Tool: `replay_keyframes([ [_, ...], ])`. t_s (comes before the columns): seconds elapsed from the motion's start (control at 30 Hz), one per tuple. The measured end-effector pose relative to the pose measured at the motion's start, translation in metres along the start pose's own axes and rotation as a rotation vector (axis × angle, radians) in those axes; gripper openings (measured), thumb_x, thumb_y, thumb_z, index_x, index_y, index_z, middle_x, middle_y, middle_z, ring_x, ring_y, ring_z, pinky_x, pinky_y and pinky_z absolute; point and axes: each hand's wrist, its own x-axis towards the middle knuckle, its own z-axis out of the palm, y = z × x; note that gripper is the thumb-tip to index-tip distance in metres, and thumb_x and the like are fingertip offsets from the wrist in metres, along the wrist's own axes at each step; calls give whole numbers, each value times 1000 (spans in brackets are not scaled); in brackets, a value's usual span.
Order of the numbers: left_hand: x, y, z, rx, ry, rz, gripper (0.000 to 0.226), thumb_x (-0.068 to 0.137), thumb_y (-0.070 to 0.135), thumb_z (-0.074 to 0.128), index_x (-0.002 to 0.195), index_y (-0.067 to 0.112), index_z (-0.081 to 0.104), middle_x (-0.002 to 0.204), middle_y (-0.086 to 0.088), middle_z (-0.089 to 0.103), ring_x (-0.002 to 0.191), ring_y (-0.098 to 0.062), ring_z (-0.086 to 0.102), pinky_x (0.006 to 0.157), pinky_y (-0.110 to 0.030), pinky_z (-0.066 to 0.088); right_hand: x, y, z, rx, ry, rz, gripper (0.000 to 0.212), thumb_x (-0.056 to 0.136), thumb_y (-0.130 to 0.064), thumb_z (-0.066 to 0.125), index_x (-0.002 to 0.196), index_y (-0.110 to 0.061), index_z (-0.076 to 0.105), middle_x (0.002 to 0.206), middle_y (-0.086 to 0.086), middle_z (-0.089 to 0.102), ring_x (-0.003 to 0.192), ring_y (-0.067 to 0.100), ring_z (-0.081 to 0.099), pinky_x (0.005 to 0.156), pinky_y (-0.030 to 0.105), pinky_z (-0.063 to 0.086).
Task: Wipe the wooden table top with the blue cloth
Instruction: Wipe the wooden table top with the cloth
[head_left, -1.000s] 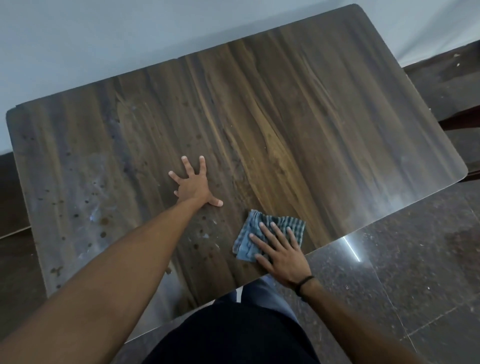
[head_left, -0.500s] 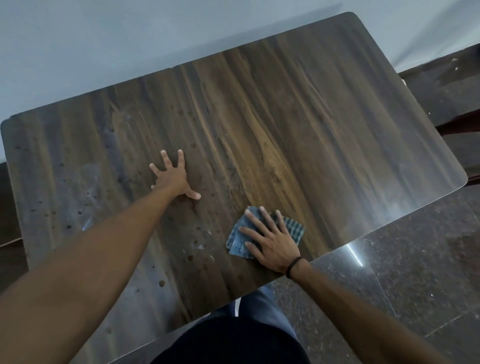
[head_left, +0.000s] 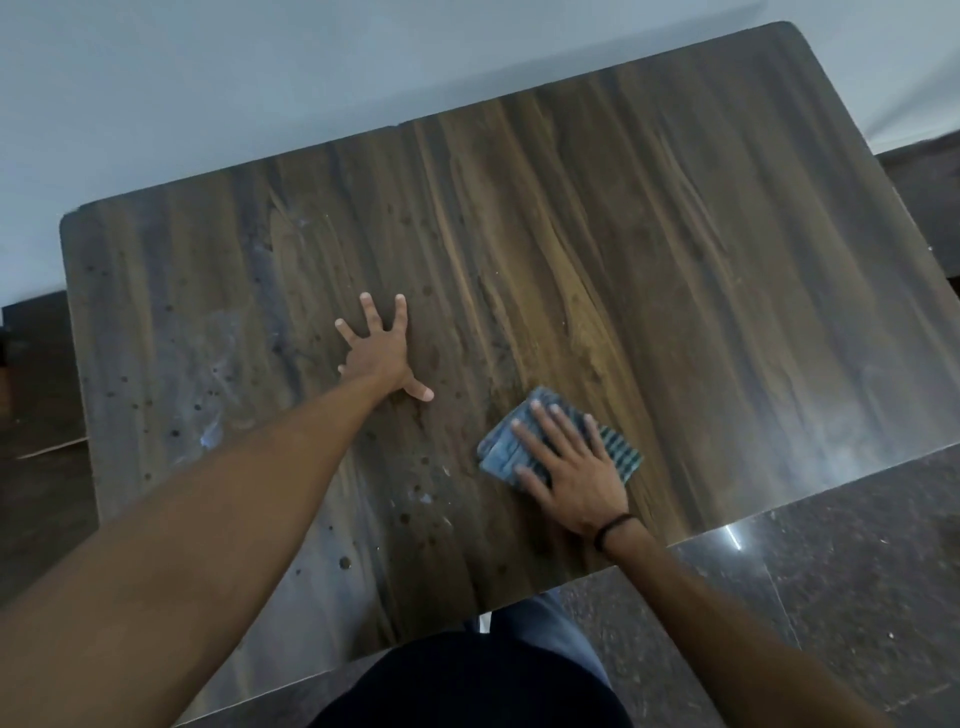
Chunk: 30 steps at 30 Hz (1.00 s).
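Note:
The wooden table top (head_left: 649, 249) fills most of the head view, dark brown with streaky grain, spots and pale smears on its left half. A folded blue checked cloth (head_left: 506, 449) lies near the front edge, right of centre. My right hand (head_left: 569, 467) presses flat on the cloth, fingers spread and covering its middle. My left hand (head_left: 382, 351) rests flat on the bare wood to the left and a little farther back, fingers apart, holding nothing.
A pale wall (head_left: 260, 78) runs along the table's far edge. Dark polished floor tiles (head_left: 831, 597) lie to the right and in front of the table. My dark shirt and blue trousers (head_left: 545, 623) show at the bottom edge.
My right hand has slid the cloth away from the front edge, farther onto the table. My left hand stays planted flat on the wood. The view has shifted.

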Motion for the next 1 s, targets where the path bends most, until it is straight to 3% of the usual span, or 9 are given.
replay_keyframes([
  [0.17,0,0,0,-4,7,-7,154,60,41,96,153,39,-27,157,-5,-44,146,-54,-22,107,-75,30,67,-39,-9,216,145,635,64,103,-58,17,160,-35,0,167,-3,-11,154,20,-10,122,53,-8],
  [0.23,-1,-1,-1,-9,5,-6,154,60,40,96,154,39,-26,157,-5,-43,146,-53,-23,108,-75,30,73,-56,-8,211,103,560,64,104,-57,15,160,-33,-3,167,-1,-15,153,22,-14,122,54,-9],
  [0.4,-1,-1,-1,-26,7,0,154,60,40,96,154,40,-25,157,-4,-44,146,-52,-23,108,-74,30,24,-13,-6,14,-52,0,63,102,-65,16,158,-43,-2,166,-10,-12,154,17,-8,123,47,-10],
  [0.47,-1,0,0,-24,17,0,154,59,40,96,154,40,-25,157,-3,-43,146,-52,-22,106,-76,30,27,7,-10,24,-5,73,62,103,-64,20,158,-43,3,167,-11,-8,154,16,-6,123,47,-7],
  [0.6,0,0,0,-21,10,-2,154,59,40,96,154,41,-25,157,-3,-43,146,-53,-22,107,-75,31,76,-20,-16,179,118,516,62,103,-59,22,159,-39,4,167,-7,-9,154,17,-10,123,50,-9],
  [0.73,-1,-1,0,-22,14,5,153,60,39,96,154,40,-24,158,-3,-42,146,-52,-22,108,-74,30,45,-52,-3,79,-24,154,61,103,-61,15,158,-42,-1,167,-7,-12,153,20,-14,122,52,-12],
  [0.83,-1,-2,0,-17,25,5,153,59,41,96,155,41,-23,159,-3,-41,147,-52,-21,108,-74,32,-19,-33,12,4,-30,-50,61,103,-63,20,159,-42,5,168,-10,-4,155,19,-1,123,54,4],
  [0.9,-1,-2,0,-10,30,7,153,59,42,96,155,40,-23,159,-3,-41,147,-53,-21,107,-73,32,-48,-14,17,-9,0,22,62,102,-65,21,158,-42,9,167,-12,-3,155,18,4,124,53,4],
  [1.0,0,-1,0,-2,30,6,153,59,43,96,155,40,-24,159,-4,-41,147,-53,-21,107,-73,33,-41,-24,19,114,37,401,63,102,-64,21,158,-43,4,167,-12,-9,154,15,-8,123,48,-9],
])
